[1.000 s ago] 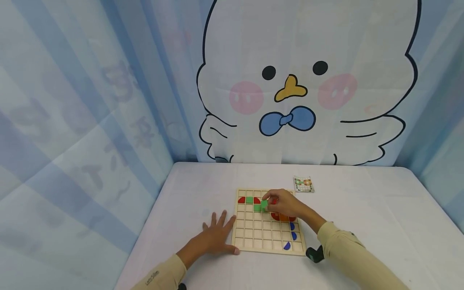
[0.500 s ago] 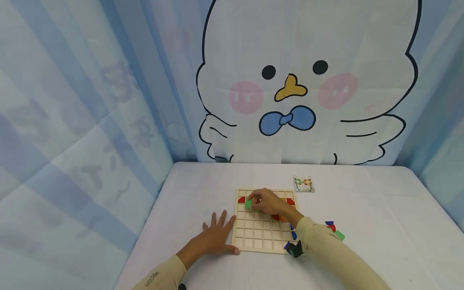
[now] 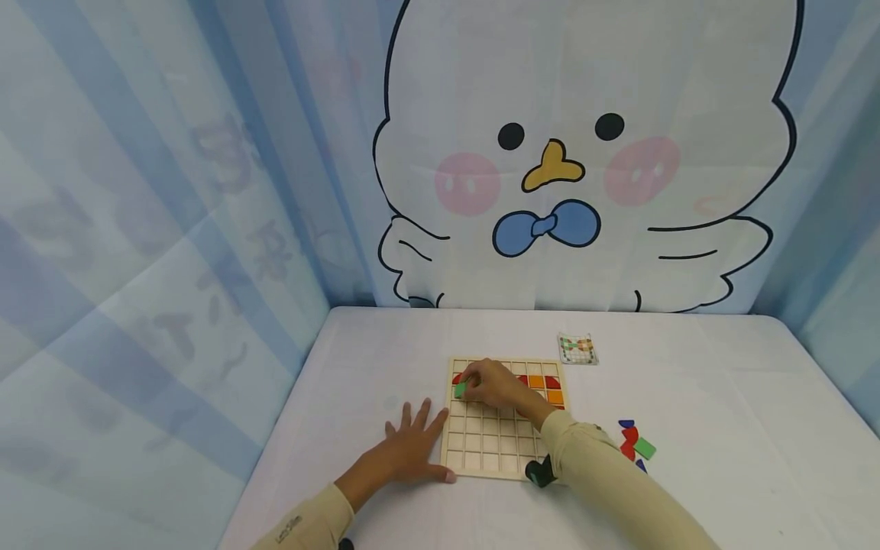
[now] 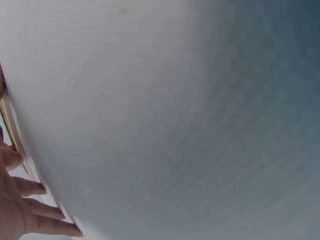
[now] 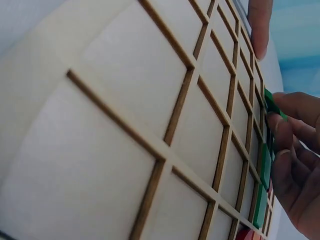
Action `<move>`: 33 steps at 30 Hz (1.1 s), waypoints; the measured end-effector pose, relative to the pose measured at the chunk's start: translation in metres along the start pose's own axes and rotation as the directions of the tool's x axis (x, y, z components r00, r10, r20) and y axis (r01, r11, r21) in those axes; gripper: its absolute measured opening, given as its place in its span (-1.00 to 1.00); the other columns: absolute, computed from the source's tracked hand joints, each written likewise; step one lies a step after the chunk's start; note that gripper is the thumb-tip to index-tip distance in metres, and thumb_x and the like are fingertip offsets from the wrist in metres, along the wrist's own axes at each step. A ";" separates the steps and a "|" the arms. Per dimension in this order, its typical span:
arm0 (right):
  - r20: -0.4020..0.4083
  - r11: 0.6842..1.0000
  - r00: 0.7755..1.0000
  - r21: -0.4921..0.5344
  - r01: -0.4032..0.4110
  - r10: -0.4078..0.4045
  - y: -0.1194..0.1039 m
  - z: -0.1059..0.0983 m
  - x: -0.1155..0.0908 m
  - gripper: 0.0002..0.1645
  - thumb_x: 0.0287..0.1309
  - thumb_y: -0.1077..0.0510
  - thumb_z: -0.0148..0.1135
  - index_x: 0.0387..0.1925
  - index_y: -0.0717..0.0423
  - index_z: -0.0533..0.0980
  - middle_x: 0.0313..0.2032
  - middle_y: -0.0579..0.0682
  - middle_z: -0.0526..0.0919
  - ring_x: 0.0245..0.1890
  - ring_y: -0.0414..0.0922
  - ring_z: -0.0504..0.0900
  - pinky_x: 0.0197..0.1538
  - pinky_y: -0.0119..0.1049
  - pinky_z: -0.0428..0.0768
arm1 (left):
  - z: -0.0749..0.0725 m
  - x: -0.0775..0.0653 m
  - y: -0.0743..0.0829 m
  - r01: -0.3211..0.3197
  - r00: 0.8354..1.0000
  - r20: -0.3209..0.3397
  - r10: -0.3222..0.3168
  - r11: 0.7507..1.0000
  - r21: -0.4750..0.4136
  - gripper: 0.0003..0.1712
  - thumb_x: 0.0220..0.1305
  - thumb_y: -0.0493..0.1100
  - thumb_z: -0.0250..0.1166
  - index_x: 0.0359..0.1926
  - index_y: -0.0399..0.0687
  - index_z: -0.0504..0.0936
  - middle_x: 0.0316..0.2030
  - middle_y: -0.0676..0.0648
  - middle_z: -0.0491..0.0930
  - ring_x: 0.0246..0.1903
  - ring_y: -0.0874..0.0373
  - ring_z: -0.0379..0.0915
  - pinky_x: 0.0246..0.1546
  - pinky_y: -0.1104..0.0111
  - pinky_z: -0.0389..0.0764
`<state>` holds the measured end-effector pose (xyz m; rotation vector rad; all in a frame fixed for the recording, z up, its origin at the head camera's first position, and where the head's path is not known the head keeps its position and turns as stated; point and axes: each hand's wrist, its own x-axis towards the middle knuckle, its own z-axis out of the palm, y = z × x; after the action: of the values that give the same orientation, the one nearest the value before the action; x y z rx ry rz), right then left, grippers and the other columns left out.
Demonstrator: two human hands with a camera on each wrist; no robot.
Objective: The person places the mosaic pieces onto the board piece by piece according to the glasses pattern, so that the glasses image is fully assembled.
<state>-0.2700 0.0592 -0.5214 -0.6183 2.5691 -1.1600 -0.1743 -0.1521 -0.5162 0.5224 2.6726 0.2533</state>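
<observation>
A wooden grid board (image 3: 481, 443) lies on the table with coloured tiles in its far rows. Over its far left part, my right hand (image 3: 495, 383) pinches a green square tile (image 3: 460, 390) between thumb and fingers. In the right wrist view that green tile (image 5: 272, 103) is tilted at the grid, and two more green tiles (image 5: 260, 205) sit in cells close by. My left hand (image 3: 409, 447) lies spread on the table, its fingertips and thumb at the board's left edge. Red tiles (image 3: 552, 382) and orange square tiles (image 3: 554, 397) show beyond my right forearm, which hides other cells.
Right of the board lie loose pieces: red ones (image 3: 629, 443), a green square (image 3: 645, 448) and a blue one (image 3: 626, 422). A small patterned card (image 3: 577, 349) lies behind the board. A printed curtain (image 3: 536, 283) hangs past the table's far edge.
My right hand has moved left across the board with a green tile, from the middle columns to the leftmost ones. Loose pieces on the right have come into view. My left hand stays put.
</observation>
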 end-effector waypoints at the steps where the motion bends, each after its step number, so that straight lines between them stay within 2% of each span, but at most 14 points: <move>1: -0.008 1.000 1.000 -0.013 -0.002 0.002 0.000 0.001 0.000 -0.80 0.14 0.21 0.43 -0.18 0.13 0.67 -0.45 -0.14 0.63 -0.43 -0.22 0.51 -0.25 -0.31 0.52 | -0.001 0.000 0.000 0.003 1.000 0.002 -0.003 1.000 -0.001 0.27 0.03 0.52 0.34 0.60 0.09 0.03 0.57 -0.32 -0.10 0.48 -0.55 -0.23 0.22 -0.49 0.15; 8: -0.037 0.993 0.999 -0.116 -0.008 0.004 0.001 0.009 0.004 -0.83 0.12 0.17 0.46 -0.23 0.07 0.67 -0.45 -0.18 0.60 -0.42 -0.25 0.50 -0.25 -0.29 0.51 | -0.002 0.000 0.001 0.015 1.000 0.007 -0.015 1.000 0.004 0.26 0.03 0.51 0.34 0.60 0.09 0.02 0.58 -0.32 -0.10 0.49 -0.54 -0.23 0.23 -0.49 0.15; 15: -0.030 0.990 0.998 -0.132 -0.055 0.052 -0.001 0.009 0.006 -0.82 0.10 0.13 0.49 -0.23 0.02 0.67 -0.42 -0.18 0.60 -0.39 -0.23 0.51 -0.23 -0.28 0.51 | 0.001 0.002 0.001 0.018 1.000 0.008 -0.018 1.000 0.004 0.27 0.02 0.51 0.35 0.60 0.10 0.03 0.58 -0.31 -0.10 0.49 -0.54 -0.23 0.23 -0.49 0.14; 33: -0.013 0.982 0.998 -0.177 -0.064 0.063 -0.008 0.007 0.005 -0.80 0.07 0.14 0.48 -0.22 0.02 0.68 -0.46 -0.16 0.59 -0.43 -0.21 0.50 -0.30 -0.30 0.49 | 0.001 0.001 0.001 0.021 1.000 0.007 -0.021 1.000 0.007 0.27 0.02 0.52 0.34 0.60 0.10 0.03 0.58 -0.31 -0.11 0.49 -0.53 -0.24 0.24 -0.49 0.13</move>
<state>-0.2692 0.0480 -0.5199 -0.5654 2.6973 -0.9220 -0.1743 -0.1504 -0.5167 0.4962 2.6714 0.2363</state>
